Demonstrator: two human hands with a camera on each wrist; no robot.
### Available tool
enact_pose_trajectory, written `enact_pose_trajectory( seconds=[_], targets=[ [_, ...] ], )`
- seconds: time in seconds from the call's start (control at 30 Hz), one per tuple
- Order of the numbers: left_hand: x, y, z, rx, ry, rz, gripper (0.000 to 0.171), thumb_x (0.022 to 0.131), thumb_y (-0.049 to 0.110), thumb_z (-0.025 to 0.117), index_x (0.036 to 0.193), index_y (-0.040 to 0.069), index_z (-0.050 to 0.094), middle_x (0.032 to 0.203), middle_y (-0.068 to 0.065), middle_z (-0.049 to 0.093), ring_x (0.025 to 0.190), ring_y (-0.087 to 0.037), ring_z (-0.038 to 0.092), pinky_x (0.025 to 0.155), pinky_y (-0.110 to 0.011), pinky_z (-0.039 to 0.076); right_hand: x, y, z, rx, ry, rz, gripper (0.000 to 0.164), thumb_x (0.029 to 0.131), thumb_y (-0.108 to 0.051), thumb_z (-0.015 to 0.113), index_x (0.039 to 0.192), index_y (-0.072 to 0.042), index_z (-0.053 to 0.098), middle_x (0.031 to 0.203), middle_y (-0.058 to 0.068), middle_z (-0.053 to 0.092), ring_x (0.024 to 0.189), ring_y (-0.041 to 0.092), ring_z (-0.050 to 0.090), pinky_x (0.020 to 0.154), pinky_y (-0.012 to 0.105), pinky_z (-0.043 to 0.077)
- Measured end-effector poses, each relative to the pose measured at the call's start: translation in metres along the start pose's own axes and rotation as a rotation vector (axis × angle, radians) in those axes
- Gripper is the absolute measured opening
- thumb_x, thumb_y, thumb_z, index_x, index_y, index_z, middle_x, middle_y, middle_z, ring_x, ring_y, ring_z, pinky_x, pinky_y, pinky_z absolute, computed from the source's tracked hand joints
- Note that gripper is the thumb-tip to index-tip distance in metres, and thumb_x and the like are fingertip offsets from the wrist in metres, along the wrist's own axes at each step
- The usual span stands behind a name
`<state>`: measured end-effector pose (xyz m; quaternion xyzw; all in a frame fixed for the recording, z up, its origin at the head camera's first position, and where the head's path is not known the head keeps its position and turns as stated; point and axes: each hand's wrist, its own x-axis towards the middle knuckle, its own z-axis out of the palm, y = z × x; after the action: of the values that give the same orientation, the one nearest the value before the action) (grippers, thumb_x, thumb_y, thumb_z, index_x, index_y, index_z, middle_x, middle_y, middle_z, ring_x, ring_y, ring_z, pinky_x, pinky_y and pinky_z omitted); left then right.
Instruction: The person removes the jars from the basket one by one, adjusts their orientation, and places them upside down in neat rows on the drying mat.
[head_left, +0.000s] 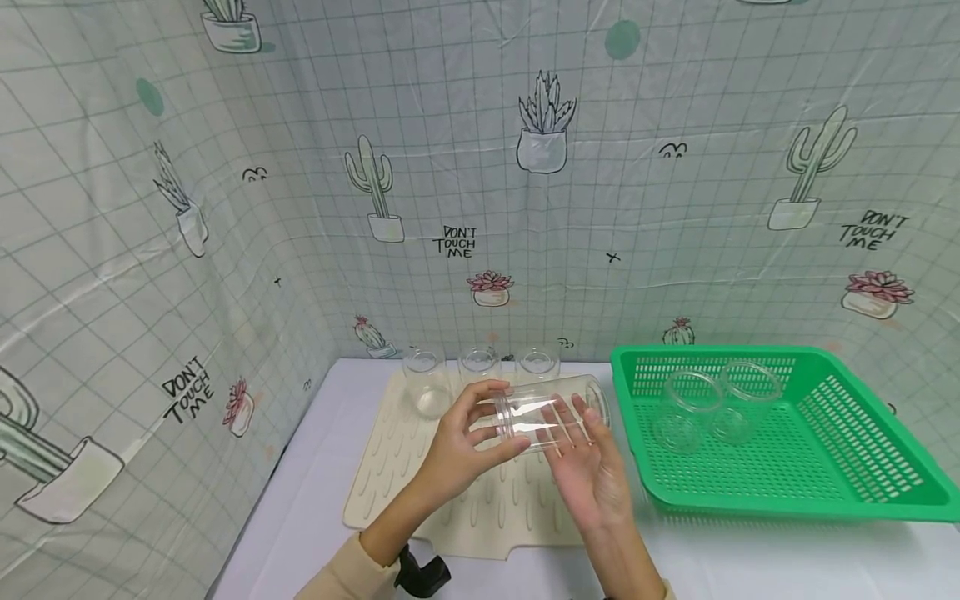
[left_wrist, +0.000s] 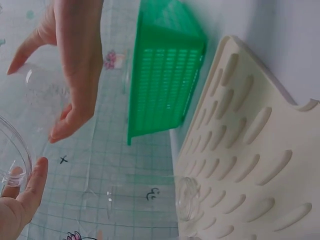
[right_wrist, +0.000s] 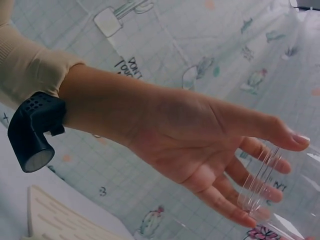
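My left hand [head_left: 467, 437] grips a clear glass jar [head_left: 551, 412] by its ridged mouth end, the jar lying sideways above the mat. In the right wrist view the left hand [right_wrist: 195, 140] has its thumb and fingers spread round the ridged rim. My right hand [head_left: 592, 475] is at the jar's base end, thumb on the near side and fingers behind, showing through the glass. The left wrist view has the right hand [left_wrist: 80, 65] with the jar between thumb and fingers.
A cream drying mat [head_left: 375, 467] lies beneath, with three glass jars along its back, one being the left jar [head_left: 426, 387]. To the right stands a green basket [head_left: 832, 467] holding two glass jars, such as the front one [head_left: 693, 400]. Printed cloth [head_left: 615, 208] hangs behind.
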<state>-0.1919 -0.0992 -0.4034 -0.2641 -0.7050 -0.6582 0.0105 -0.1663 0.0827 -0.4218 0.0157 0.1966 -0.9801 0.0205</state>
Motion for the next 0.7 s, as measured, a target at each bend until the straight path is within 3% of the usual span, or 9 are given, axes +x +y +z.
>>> enact_pose_trajectory(
  seconds=[0.17, 0.43, 0.7],
  targets=[
    [-0.002, -0.001, -0.004, 0.026, -0.015, -0.003, 0.069, 0.084, 0.011, 0.081, 0.143, 0.014, 0.045, 0.145, -0.015, 0.044, 0.126, -0.031, 0.051, 0.101, -0.035, 0.049, 0.002, 0.0, 0.001, 0.009, 0.002, 0.01, 0.061, 0.1, -0.026, 0.059, 0.147, -0.012, 0.022, 0.153, 0.012, 0.023, 0.145, 0.029, 0.023, 0.121, 0.04, 0.018],
    [-0.011, -0.005, -0.02, 0.199, -0.001, 0.009, 0.079, 0.082, 0.018, 0.084, 0.147, 0.026, 0.04, 0.147, 0.003, 0.045, 0.132, -0.021, 0.046, 0.108, -0.044, 0.041, 0.007, -0.001, 0.002, -0.05, -0.015, 0.012, 0.063, 0.101, -0.026, 0.057, 0.148, -0.012, 0.017, 0.157, 0.013, 0.018, 0.141, 0.024, 0.031, 0.116, 0.035, 0.031],
    [-0.027, -0.017, -0.045, 0.344, 0.053, -0.046, 0.084, 0.08, 0.028, 0.086, 0.149, 0.027, 0.038, 0.149, 0.009, 0.043, 0.137, -0.018, 0.041, 0.111, -0.044, 0.037, 0.019, 0.004, 0.002, -0.139, -0.034, 0.023, 0.068, 0.101, -0.021, 0.056, 0.152, -0.012, 0.012, 0.145, 0.012, 0.037, 0.139, 0.026, 0.037, 0.116, 0.038, 0.03]
  ],
)
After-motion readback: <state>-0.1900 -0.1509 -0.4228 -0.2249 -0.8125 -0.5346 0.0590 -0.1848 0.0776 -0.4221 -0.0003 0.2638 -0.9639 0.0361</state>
